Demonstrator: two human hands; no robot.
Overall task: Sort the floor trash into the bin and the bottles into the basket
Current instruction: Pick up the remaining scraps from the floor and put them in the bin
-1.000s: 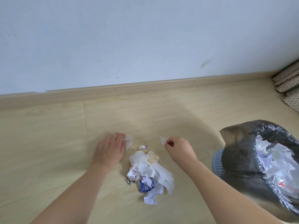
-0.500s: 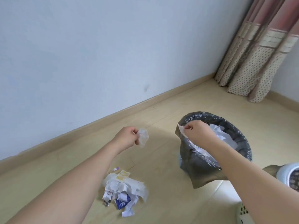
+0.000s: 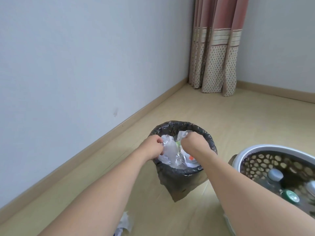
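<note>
Crumpled white paper trash fills the round bin lined with a black plastic bag, directly beneath both hands. Left hand pinches a translucent scrap over it; right hand is curled closed, contents hidden. Right of that hand, a white-rimmed perforated basket holds clear plastic bottles.

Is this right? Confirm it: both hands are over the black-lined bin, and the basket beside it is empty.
Not quite. The head view shows both the left hand and right hand over the bin, but the basket is not empty: it holds capped bottles.
</note>
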